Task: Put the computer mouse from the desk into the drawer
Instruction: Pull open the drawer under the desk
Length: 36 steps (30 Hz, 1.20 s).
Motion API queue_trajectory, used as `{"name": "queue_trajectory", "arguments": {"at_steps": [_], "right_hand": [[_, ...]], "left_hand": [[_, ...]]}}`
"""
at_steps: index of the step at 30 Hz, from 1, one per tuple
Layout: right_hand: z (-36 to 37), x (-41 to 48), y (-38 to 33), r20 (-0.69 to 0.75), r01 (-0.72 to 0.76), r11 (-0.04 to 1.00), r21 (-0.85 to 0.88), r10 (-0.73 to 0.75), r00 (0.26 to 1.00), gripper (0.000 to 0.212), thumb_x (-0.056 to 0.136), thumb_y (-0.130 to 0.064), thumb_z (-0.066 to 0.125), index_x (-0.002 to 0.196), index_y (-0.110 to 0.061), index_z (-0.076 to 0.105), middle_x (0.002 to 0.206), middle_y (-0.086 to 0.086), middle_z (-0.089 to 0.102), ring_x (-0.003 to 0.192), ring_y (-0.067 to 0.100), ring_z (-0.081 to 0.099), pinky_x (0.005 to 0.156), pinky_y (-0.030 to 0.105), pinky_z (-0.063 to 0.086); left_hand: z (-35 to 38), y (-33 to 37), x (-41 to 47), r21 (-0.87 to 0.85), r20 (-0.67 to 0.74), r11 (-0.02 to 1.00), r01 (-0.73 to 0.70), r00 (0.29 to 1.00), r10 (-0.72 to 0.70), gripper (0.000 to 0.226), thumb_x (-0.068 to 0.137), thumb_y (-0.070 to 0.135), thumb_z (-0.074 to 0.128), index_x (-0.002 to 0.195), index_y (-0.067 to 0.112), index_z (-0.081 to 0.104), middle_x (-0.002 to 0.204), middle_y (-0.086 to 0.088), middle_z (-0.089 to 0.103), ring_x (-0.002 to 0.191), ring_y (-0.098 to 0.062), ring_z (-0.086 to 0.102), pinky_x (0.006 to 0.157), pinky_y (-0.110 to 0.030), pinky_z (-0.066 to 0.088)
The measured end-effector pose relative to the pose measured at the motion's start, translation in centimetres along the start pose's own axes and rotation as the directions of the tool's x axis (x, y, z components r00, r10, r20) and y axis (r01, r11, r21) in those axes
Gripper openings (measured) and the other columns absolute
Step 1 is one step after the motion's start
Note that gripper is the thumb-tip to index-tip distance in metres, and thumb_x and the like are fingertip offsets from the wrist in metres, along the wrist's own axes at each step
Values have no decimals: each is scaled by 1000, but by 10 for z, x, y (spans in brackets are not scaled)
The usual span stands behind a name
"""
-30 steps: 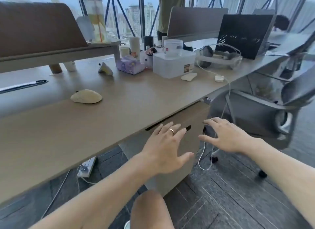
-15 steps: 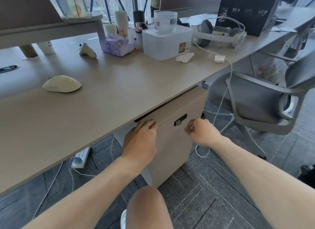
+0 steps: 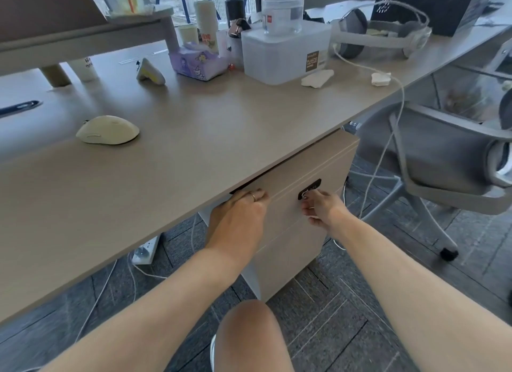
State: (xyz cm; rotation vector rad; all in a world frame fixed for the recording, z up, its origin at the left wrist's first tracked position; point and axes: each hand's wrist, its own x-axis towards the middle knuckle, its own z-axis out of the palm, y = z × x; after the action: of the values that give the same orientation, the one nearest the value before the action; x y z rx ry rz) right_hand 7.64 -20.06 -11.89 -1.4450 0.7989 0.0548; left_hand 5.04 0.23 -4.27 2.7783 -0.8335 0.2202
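- Mouse point(image 3: 108, 130) lies untouched near the desk's point(image 3: 194, 138) left edge.
- Left hand point(image 3: 238, 219) hooks the drawer point(image 3: 299, 183) top; fingers may slip.
- Right hand point(image 3: 321, 208) pinches at the lock point(image 3: 309, 189); a locked drawer will not open.

The computer mouse point(image 3: 108, 130) is cream-coloured and rounded, lying flat on the desk point(image 3: 194, 138) towards its left side, untouched. The drawer point(image 3: 302, 174) is the top front of a beige cabinet tucked under the desk edge, with a dark lock plate on its face.
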Motion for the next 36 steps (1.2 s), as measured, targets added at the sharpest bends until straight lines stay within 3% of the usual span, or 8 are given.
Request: {"name": "queue_trajectory", "arguments": {"at_steps": [8,13,17,21,23,27,36], "right_hand": [[6,-5,10,-70,44,994,98,-37,997,21,99,-20,47,80,-16,57,67,3,55,57,16,49,54,27,38],[-17,-33,35,-160,112,985,132,-91,983,19,100,-19,46,87,-10,58,67,3,52,58,16,45,52,29,34],[-48,-65,56,-217,151,982,112,-124,968,22,100,-20,44,89,-11,60,70,3,55,61,16,47,54,29,36],[-75,-91,74,-253,164,981,100,-134,958,26,100,-21,44,82,-11,58,68,4,54,60,19,47,56,32,37],[-85,-102,82,-276,164,981,103,-130,952,27,101,-21,44,78,-11,56,67,4,55,61,20,48,60,35,37],[-107,-128,95,-320,157,984,83,-123,939,27,100,-20,44,76,-11,54,70,6,56,65,21,50,60,32,40],[-141,-161,126,-402,173,975,140,-103,910,26,100,-21,44,80,-16,60,70,3,57,70,21,53,65,34,43]], "left_hand": [[2,-2,1,-3,-8,1000,-18,1000,18,63,95,-6,44,148,27,49,152,13,49,139,-8,39,92,-23,43],[4,-2,-1,9,-28,1000,-24,999,24,53,94,-7,46,136,21,61,142,6,60,131,-15,48,91,-30,49],[7,-5,-1,-21,12,1000,-7,1000,7,62,93,-7,41,145,24,55,150,6,53,136,-14,44,93,-22,39],[6,3,-4,48,32,999,4,999,-5,53,86,-12,54,129,17,67,132,2,66,121,-20,55,80,-32,51],[5,6,-8,46,31,998,39,999,-41,44,88,-3,56,126,16,66,129,2,67,119,-21,57,76,-33,50],[1,16,-12,57,75,997,45,996,-49,44,93,25,58,135,13,58,138,-2,61,124,-23,56,86,-37,51],[0,31,-22,158,231,985,65,968,-101,116,77,78,59,160,10,15,168,-8,19,152,-23,21,111,-45,38]]}}
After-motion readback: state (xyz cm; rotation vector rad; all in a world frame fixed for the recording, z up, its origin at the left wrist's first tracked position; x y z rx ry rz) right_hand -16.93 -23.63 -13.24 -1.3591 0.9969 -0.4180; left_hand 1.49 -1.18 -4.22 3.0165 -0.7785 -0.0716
